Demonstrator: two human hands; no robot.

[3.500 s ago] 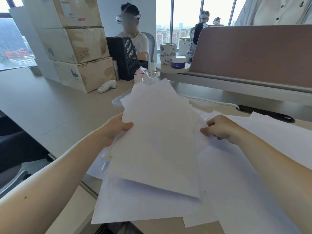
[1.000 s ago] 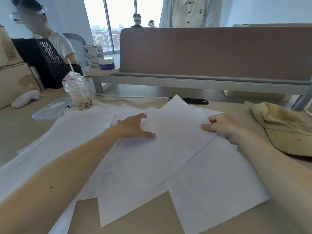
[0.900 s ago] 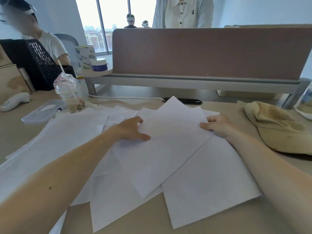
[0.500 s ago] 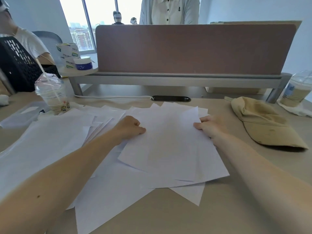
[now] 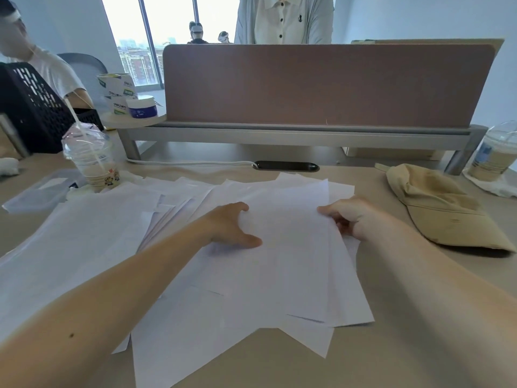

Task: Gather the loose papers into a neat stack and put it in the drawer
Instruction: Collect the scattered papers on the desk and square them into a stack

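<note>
While both bare hands press in from either side, a loose bundle of white papers (image 5: 282,264) lies between them on the tan desk (image 5: 391,345). The left hand (image 5: 232,226) sits at the bundle's left edge, fingers curled around that edge at the far side and the thumb stretched flat across the top sheet, so it pinches the sheets. The right hand (image 5: 347,217) grips the right edge, thumb on top and the other fingers tucked under the paper, mostly hidden. Between the two grips the sheets are roughly squared but not even: corners stick out towards the person below the hands, and a few edges fan out past the fingers at the far side. Left of the left hand, more sheets (image 5: 72,247) spread flat and overlapping over the desk, running under the forearm. Beyond those, further left and away, stands a plastic cup (image 5: 92,161) with a domed lid and a straw. Right of the right hand, apart from the paper, rests a tan cap (image 5: 439,208). Past it, at the far right edge, is another lidded drink (image 5: 495,155). Straight ahead of both hands a brown divider panel (image 5: 321,82) rises behind the desk.
</note>
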